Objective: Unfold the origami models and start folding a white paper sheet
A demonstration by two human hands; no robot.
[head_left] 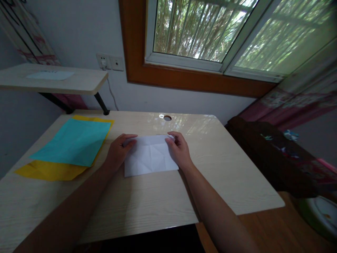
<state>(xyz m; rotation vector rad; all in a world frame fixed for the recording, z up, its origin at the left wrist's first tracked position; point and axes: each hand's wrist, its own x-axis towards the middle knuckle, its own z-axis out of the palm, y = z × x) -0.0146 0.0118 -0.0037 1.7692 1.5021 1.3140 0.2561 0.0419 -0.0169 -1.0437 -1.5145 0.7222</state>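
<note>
I have the white, creased rectangular sheet of paper [150, 156] near the middle of my view, its long side running across, with fold lines showing over its face. I see it lying on, or just over, the pale wood-grain surface [226, 182]; I cannot tell which. The left hand [117, 150] has its upper left corner between thumb and fingers, nearly closed, and the right hand [181, 149] pinches the upper right corner in the same narrow way.

To the left of the paper, apart from it, I see a turquoise sheet of paper [75, 140] lying over a larger yellow sheet of paper [52, 171], whose edges stick out around it. Beyond the hands, near the far edge, a round cable hole [167, 118] opens in the surface.

At the back left I make out a raised pale wooden shelf [86, 80] on black supports [101, 103], bearing a flat white sheet [50, 75]. Just beyond it, a white wall socket [101, 58] holds a plug with a white cord [112, 93].

On the right I have dark brown wooden furniture [247, 140] with small light-coloured items [291, 135] about it, and below, a round green-and-white object [321, 211]; whether that is a container, I cannot tell
</note>
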